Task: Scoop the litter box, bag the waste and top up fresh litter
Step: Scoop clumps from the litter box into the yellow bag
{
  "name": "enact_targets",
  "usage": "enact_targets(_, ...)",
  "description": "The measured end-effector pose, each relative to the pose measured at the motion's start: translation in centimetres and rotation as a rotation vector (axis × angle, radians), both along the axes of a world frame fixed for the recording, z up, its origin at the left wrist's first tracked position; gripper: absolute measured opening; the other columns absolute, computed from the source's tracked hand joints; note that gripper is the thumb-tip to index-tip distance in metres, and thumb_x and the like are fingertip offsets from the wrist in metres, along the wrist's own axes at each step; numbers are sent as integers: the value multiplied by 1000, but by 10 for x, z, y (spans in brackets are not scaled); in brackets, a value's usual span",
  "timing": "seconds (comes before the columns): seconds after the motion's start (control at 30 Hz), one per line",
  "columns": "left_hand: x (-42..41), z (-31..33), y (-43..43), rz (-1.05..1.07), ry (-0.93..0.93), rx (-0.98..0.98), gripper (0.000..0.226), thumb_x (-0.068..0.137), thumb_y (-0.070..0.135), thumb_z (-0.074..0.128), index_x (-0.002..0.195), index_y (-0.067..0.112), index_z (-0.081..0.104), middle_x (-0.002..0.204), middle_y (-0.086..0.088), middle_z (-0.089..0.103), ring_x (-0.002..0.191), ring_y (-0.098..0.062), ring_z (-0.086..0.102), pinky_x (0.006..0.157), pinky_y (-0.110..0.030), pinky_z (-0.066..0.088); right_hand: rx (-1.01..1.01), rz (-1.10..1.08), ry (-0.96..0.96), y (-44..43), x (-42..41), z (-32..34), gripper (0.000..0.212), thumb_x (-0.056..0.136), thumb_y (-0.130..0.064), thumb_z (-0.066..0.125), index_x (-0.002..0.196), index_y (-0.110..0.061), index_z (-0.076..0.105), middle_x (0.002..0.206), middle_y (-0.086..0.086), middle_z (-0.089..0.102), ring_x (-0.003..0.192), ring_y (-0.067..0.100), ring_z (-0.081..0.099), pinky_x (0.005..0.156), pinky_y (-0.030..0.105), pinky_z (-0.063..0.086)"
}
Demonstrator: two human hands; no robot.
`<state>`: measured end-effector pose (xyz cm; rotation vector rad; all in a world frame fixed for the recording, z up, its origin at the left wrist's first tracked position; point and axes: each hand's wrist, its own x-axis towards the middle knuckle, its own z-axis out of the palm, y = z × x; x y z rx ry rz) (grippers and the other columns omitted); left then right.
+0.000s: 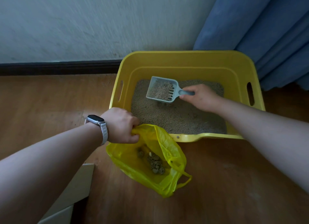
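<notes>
A yellow litter box (184, 59) sits on the wooden floor against the wall, filled with grey-beige litter (177, 118). My right hand (200, 97) grips the handle of a grey slotted scoop (161, 89), held just above the litter with loose litter in its tray. My left hand (121, 125) pinches the rim of a yellow plastic bag (168, 148), holding it open beside the box's near left corner. Dark clumps of waste (155, 163) lie inside the bag.
A blue curtain (267, 31) hangs at the right behind the box. A white wall with dark skirting (58, 67) runs along the back. A pale board or box edge (75, 190) lies on the floor at lower left.
</notes>
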<state>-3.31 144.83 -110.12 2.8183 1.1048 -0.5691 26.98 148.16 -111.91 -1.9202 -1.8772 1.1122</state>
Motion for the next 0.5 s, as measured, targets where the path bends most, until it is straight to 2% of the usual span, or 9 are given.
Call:
enact_targets(0.1,1,1,0,-6,13,13,59,69,72,25,80,24,57,72,2,60,69,-23,58,62,-34,52,18,0,-3,-8,10,14,36,91,-39,63,125,-27,64,108,-10,63,90,14,60,76,29,45)
enact_targets(0.17,2,1,-1,-3,15,5,59,68,73,23,81,25,56,73,2,60,69,-22,58,63,-35,52,23,-1,-2,-12,16,21,38,91,-39,64,127,-26,63,112,-9,63,93,11,58,79,26,43)
enact_targets(0.27,3,1,-2,-6,12,7,60,68,73,22,81,26,56,74,3,60,69,-21,57,63,-35,52,17,13,-42,-18,26,29,42,90,-42,64,129,-26,61,125,-5,63,101,14,60,85,30,47)
enact_targets(0.33,3,1,-2,-8,14,14,60,68,73,22,81,26,55,74,3,59,68,-21,57,61,-34,51,1,40,-96,-23,32,34,45,90,-45,63,131,-27,59,128,-4,62,100,14,59,79,28,45)
enact_targets(0.43,3,2,-2,-10,24,23,60,67,73,21,81,25,55,74,2,59,68,-22,56,61,-33,50,10,31,-99,-30,39,42,43,91,-43,62,131,-26,59,126,-2,63,96,14,59,79,28,47)
enact_targets(0.5,4,1,-2,-11,25,18,61,67,74,21,82,25,56,75,3,59,69,-22,56,62,-34,51,30,25,-116,-35,39,49,38,92,-41,61,128,-28,61,120,0,66,95,19,62,83,35,52)
